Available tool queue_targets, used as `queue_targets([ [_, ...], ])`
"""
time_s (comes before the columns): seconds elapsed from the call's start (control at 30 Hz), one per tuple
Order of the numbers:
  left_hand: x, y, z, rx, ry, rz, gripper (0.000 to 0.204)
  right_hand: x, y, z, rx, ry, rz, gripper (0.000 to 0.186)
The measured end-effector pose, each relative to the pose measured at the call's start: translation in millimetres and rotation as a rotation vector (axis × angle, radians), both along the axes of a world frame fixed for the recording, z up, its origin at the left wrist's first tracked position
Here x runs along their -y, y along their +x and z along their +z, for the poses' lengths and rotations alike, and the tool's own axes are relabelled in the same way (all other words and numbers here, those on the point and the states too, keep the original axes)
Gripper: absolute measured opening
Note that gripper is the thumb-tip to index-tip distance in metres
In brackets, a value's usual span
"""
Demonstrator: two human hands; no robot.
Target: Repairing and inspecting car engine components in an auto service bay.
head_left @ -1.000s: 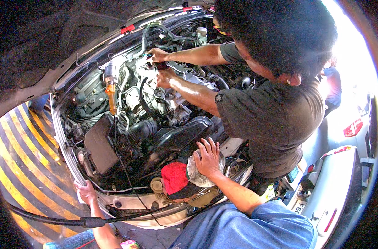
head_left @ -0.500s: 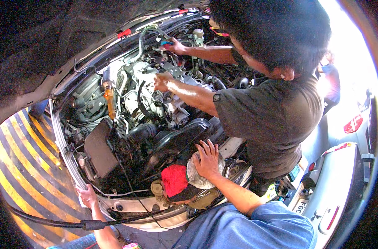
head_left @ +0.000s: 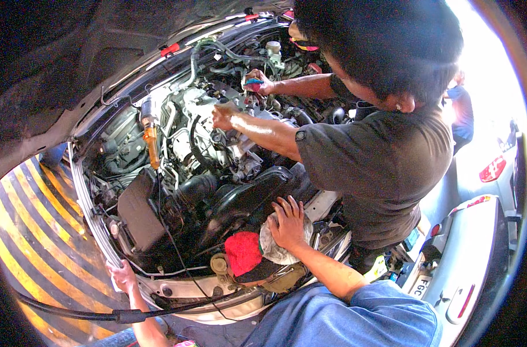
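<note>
Head view shows right hand spread flat on crumpled grey rag lower centre, left hand gripping white bumper edge; leaning could slip the rag.

Right hand pressing grey rag beside red cloth, lower centre; left hand gripping bumper edge, lower left.
</note>
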State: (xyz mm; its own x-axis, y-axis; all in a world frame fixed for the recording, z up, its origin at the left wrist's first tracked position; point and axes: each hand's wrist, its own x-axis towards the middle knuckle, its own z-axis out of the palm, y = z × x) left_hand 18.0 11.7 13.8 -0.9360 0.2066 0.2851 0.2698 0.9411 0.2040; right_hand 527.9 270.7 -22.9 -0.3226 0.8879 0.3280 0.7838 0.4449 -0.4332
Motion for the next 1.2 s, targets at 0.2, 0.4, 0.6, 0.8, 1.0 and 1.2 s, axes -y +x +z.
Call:
queue_targets([
  [0.2, 1, 2, 0, -0.008, -0.017, -0.007, 0.069, 1, 1, 2, 0.001, 0.002, 0.010, 0.051],
  [0.4, -1, 1, -2, -0.034, -0.050, 0.013, 0.069, 1, 1, 3, 0.001, 0.004, 0.004, 0.051],
  [0.6, 2, -3, -5, -0.031, -0.064, 0.023, 0.069, 1, 1, 4, 0.003, -0.008, -0.003, 0.051],
  [0.8, 1, -5, -7, -0.022, -0.063, 0.061, 0.072, 4, -2, 3, -0.007, -0.127, -0.037, 0.052],
  [1.0, 1, -6, -9, -0.038, -0.031, 0.073, 0.069, 1, 0, 3, 0.021, -0.025, -0.006, 0.053],
  [1.2, 2, -4, -10, -0.022, 0.005, 0.062, 0.069, 1, 1, 3, 0.013, -0.007, 0.005, 0.052],
])
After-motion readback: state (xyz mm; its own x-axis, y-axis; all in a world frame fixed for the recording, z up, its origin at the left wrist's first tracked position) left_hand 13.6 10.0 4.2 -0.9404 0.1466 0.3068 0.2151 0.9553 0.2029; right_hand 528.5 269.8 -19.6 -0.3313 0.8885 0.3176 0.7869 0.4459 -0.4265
